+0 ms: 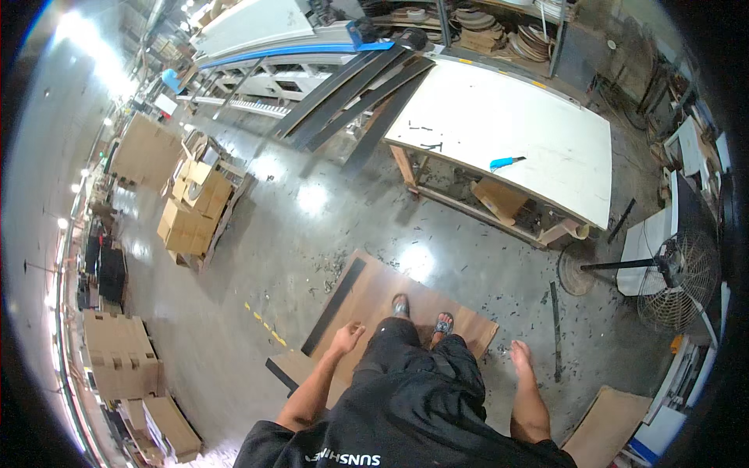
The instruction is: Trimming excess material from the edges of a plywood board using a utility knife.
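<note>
Generally, the bench (pixel 538 117) is the largest work surface; its white top stands clear of the floor (pixel 312 242) on a timber frame, evidently to bring work to a comfortable height. The panel (pixel 370 288), wood-grained, lies flat on the floor beneath the person's feet, a position that would let body weight steady it. A dark band (pixel 334 306) runs along its left edge; whether it is fixed there cannot be told. The cartons (pixel 195 203) sit on a pallet (pixel 222 222), probably for moving as one load. The strips (pixel 351 101), long and dark, fan out from the bench's far left corner with their near ends beyond it; the overlap likely keeps them together. The fan (pixel 677 285) stands on a round base, giving its tall pole a stable footing. The left hand (pixel 347 338), loosely curled and empty, hangs above the panel. The right hand (pixel 520 355), partly spread and empty, hangs beyond the panel's right edge; both appear held out for balance. The knife (pixel 503 163), blue-handled, rests near the bench's front edge, presumably for easy reach.
</note>
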Action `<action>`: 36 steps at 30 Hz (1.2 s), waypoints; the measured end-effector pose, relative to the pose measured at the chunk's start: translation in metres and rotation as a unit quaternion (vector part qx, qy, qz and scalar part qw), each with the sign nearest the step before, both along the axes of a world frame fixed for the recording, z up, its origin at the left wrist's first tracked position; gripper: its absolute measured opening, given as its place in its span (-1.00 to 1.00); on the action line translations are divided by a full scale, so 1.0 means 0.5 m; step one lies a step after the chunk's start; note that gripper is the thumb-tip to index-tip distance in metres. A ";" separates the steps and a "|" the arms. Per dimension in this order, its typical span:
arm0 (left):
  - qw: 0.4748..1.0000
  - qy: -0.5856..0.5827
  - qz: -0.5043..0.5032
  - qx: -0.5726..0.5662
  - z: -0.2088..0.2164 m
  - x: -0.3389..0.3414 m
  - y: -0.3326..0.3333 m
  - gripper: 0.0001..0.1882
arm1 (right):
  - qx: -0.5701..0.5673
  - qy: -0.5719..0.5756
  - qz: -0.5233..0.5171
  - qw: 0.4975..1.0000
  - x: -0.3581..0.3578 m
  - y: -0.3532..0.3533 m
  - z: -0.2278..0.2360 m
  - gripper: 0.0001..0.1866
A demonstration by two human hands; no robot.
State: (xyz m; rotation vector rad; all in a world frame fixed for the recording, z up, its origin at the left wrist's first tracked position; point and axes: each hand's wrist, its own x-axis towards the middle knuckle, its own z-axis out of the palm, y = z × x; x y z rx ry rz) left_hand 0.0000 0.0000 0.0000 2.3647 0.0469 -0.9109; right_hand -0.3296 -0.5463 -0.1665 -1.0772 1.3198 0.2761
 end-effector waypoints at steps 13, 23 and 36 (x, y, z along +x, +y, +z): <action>0.986 0.008 -0.163 0.039 -0.147 0.346 -0.373 -0.31 | -0.015 -0.046 -0.036 0.998 0.170 -0.100 -0.026 -0.48; 0.990 -0.080 -0.106 -0.040 -0.366 0.689 -0.760 -0.27 | -0.388 -0.120 0.336 0.850 0.198 -0.456 -0.283 -0.61; 0.993 -0.059 -0.056 -0.091 -0.229 0.748 -0.874 -0.43 | -0.237 -0.303 0.578 0.719 1.194 -0.432 0.131 -0.76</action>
